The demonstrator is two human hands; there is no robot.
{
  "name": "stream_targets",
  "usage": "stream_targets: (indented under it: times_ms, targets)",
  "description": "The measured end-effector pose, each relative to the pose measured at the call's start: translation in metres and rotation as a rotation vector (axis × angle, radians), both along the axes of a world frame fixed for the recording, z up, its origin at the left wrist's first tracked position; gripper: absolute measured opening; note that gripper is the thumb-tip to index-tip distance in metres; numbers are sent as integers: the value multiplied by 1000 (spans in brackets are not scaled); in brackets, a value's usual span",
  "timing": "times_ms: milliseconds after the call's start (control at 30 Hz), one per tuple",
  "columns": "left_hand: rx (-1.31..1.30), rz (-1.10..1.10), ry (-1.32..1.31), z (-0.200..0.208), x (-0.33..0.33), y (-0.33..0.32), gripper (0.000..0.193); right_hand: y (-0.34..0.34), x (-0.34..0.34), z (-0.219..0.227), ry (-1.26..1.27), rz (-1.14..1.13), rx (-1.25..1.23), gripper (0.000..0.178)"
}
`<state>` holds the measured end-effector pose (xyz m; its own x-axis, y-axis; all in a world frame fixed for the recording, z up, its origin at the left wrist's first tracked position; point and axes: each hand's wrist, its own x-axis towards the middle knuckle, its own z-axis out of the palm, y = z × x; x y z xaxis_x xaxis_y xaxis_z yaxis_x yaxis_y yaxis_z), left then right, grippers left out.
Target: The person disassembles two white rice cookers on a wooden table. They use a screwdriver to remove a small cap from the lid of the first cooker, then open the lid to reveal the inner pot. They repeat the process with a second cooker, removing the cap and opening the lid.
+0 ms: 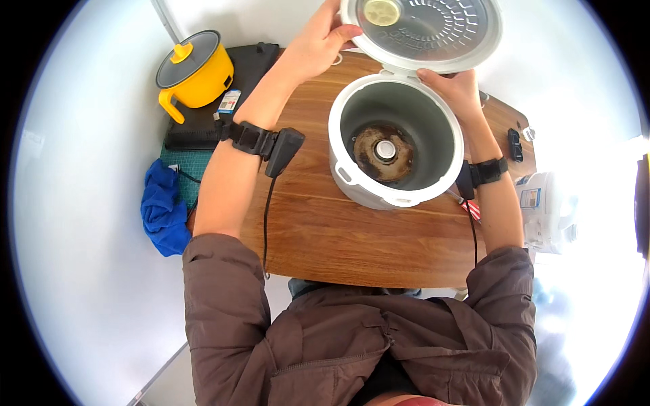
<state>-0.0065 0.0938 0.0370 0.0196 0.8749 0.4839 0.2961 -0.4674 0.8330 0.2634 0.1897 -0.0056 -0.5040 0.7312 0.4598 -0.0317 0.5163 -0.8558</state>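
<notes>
A white rice cooker stands on the wooden table with its lid raised at the far side. No inner pot sits inside, so the brown-stained heating plate with its round silver centre is exposed. My left hand grips the lid's left edge, thumb on the front and the other fingers partly hidden behind. Near the hinge, my right hand has its thumb against the lid's lower rim; its remaining fingers are out of sight behind. Black straps with small boxes and cables circle both wrists.
At the far left are a yellow pot with a grey lid, a green cutting mat and a crumpled blue cloth. On the right stand a white container and a small black object. A red-striped item lies beside the cooker.
</notes>
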Motion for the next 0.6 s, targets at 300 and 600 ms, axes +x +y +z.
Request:
stream_targets:
  times_ms: [300, 600]
  targets:
    - [19, 49, -133, -14, 3, 14, 37, -4, 2, 3, -53, -25, 27, 34]
    - [46, 22, -112, -15, -1, 12, 32, 13, 39, 12, 235, 37, -76, 38]
